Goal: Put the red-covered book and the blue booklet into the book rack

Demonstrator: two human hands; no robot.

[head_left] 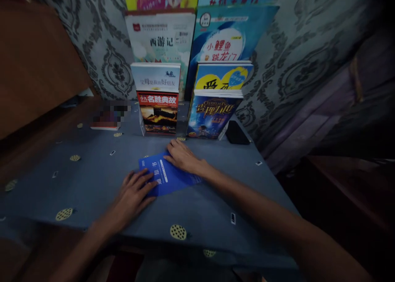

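A blue printed sheet of paper (173,180) with white lettering lies on the table, its print turned sideways to me. My left hand (134,191) rests palm down on its near left corner, fingers stretched out and slightly spread. Across the far edge lies my right hand (182,156), pressed down on the sheet with its fingers extended toward the books. Part of the paper is hidden beneath my right hand and forearm. Neither hand is wrapped round anything.
Behind the sheet stand two stacks of upright books, with a red-topped book (159,113) and a dark blue book (211,115) in front. A black phone-like object (237,132) lies right. A pixelated booklet (108,119) is left. The patterned tablecloth (92,179) covers the table.
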